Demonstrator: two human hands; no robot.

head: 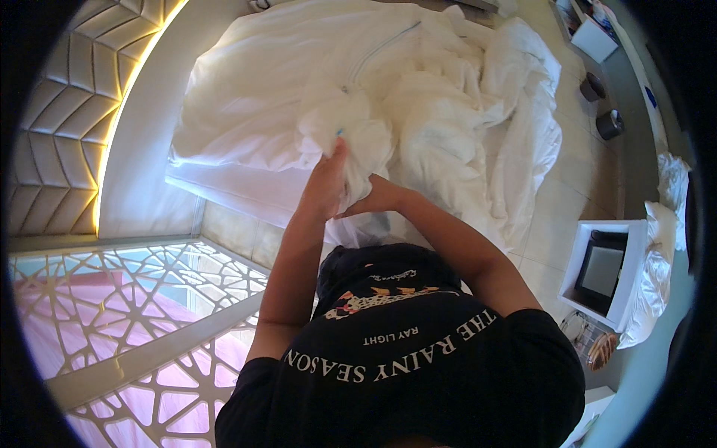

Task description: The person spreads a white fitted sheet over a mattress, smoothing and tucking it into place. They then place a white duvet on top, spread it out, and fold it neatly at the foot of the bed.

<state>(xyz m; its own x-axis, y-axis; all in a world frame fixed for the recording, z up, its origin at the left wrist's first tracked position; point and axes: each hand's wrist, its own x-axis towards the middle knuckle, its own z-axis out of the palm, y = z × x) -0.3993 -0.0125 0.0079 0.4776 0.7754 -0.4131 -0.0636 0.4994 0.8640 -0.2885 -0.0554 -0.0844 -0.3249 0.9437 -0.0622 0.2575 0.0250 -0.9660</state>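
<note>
A large white duvet cover point(246, 95), with bulky folds and a bluish zipper-like line point(381, 47), lies spread over a bed point(241, 187) in front of me. My left hand point(331, 173) grips a bunched part of its white fabric, thumb on top beside a small blue mark point(339, 133). Close by on the right, my right hand point(369, 196) holds the lower end of the same bunch; its fingers are partly hidden under the cloth. Heaped white bedding point(448, 140) lies to the right of both hands.
A padded, lit headboard wall point(73, 123) rises at the left, a cut-out lattice partition point(140, 319) at the lower left. Tiled floor point(552, 218) runs along the right, with two dark bins point(609, 124), an open white cabinet point(571, 280) and a wire basket point(580, 336) beyond.
</note>
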